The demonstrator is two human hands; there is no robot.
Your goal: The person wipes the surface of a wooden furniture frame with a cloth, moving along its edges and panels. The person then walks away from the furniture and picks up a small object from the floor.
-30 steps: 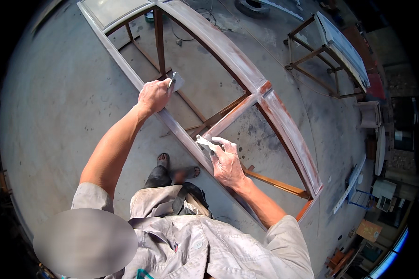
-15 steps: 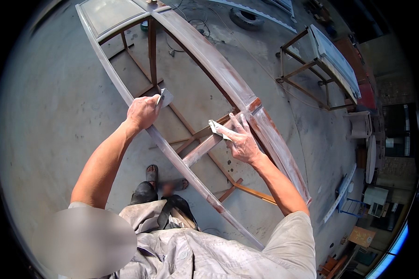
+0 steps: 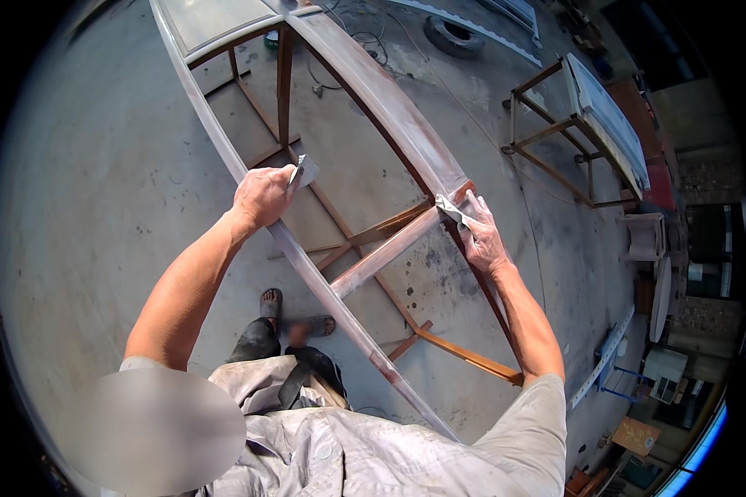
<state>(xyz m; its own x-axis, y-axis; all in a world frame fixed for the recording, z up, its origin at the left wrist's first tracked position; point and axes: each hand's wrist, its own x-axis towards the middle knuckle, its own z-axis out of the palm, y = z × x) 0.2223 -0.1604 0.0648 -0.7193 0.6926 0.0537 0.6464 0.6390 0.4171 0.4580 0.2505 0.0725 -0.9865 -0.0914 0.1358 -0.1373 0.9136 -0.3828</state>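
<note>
Fingers of the right hand (image 3: 484, 238) pinch a folded pale sheet (image 3: 452, 212) at the far end of the frame's crossbar (image 3: 388, 253); the left hand (image 3: 262, 197) clasps a grey sheet (image 3: 307, 171) over the near rail (image 3: 304, 261). Rubbing down seems in hand, calling for even pressure next, though contact is hard to judge.

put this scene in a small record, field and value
left hand: left hand at the near rail, gripping a thin pale piece
right hand: right hand at the crossbar's far end, holding a folded pale sheet
frame: long frame, whitish with reddish-brown patches
beyond: dark tire, wheeled rack
</note>
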